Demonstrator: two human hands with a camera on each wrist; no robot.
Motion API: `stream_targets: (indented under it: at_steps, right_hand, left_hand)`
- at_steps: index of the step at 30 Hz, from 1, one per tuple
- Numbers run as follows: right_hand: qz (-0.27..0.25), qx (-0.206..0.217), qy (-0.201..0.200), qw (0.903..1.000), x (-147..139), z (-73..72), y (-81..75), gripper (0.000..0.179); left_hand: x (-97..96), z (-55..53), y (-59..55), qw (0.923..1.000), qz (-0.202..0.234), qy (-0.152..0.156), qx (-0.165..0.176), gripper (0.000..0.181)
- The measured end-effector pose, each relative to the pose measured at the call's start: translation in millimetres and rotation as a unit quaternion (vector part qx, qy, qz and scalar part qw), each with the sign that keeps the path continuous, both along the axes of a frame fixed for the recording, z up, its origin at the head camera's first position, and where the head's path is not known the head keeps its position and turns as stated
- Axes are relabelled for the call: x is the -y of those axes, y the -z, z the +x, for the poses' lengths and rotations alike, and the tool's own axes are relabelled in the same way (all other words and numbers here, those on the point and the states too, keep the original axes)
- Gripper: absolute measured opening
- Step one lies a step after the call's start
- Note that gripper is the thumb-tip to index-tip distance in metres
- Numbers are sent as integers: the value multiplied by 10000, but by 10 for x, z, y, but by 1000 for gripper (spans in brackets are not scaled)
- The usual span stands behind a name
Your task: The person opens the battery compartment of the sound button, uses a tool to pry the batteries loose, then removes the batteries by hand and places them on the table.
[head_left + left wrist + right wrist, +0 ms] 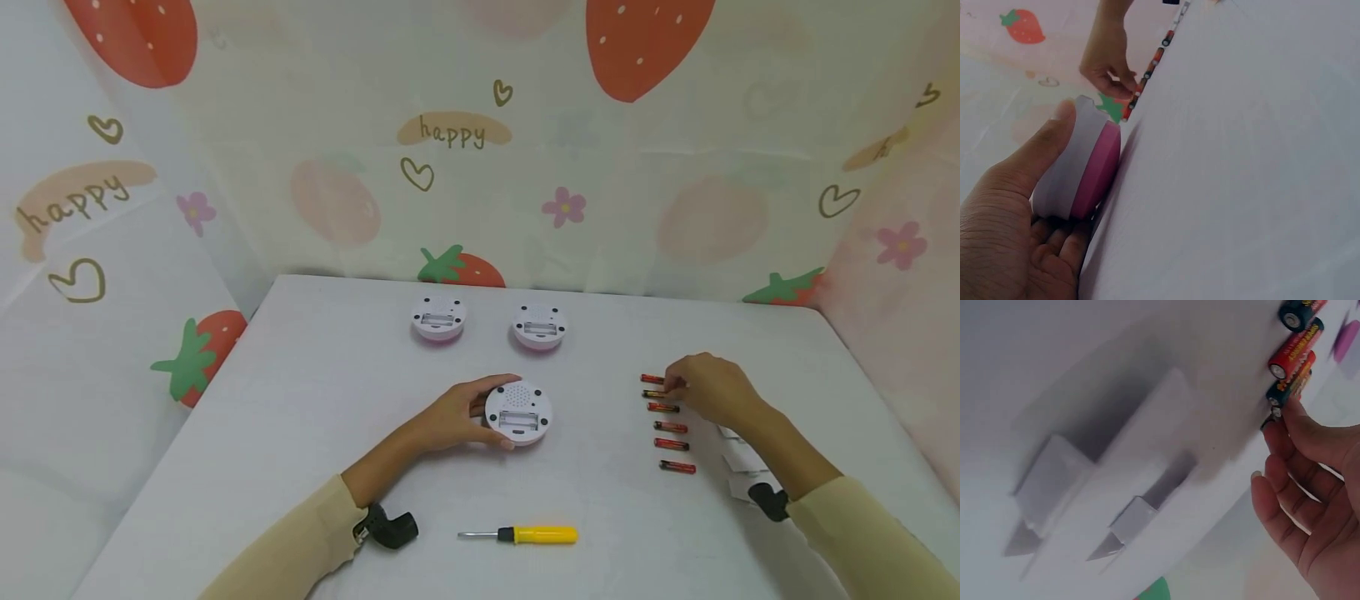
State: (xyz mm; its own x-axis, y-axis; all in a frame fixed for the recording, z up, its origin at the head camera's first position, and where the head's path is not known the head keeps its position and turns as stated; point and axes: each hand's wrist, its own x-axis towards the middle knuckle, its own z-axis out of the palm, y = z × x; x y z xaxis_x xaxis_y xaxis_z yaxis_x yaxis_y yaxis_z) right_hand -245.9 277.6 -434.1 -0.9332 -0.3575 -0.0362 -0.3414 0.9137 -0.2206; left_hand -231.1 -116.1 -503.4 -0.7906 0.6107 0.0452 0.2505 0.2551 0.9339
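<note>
My left hand [453, 417] grips a round white-and-pink device [519, 400] by its edge, thumb on the near side and fingers on the far side. Its white underside faces up, with a speaker grille, dark feet and a battery compartment without batteries. In the left wrist view the pink part [1099, 169] is against the tabletop. At the right, several red-and-dark batteries [671, 427] lie in a column. Thumb and index finger of my right hand [708, 387] pinch the end of a battery [652, 393] near the column's far end; the other fingers curl loosely.
Two similar devices, one at left [438, 318] and one at right [539, 326], lie underside up at the back. A yellow-handled screwdriver [536, 535] lies at the front. Small white pieces [744, 457] are partly hidden under my right forearm. Printed cloth walls [465, 208] border the table.
</note>
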Motion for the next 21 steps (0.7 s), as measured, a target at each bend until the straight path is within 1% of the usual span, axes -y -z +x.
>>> stream_targets:
  at_steps: [7, 13, 17, 21]
  right_hand:
    - [284, 3, -148, 9995, -4, -34, 62, 7]
    - [443, -58, -196, 9988, -2, -34, 58, 5]
    - [673, -103, -238, 9974, 4, -22, 27, 4]
    - [791, -145, -269, 9964, 54, 23, -53, 5]
  left_hand:
    - [0, 3, -13, 10000, 20, 27, 37, 91]
    - [3, -2, 0, 10000, 9, 7, 65, 91]
    - [1, -4, 9, 10000, 18, 15, 95, 91]
    - [4, -6, 3, 10000, 3, 8, 48, 91]
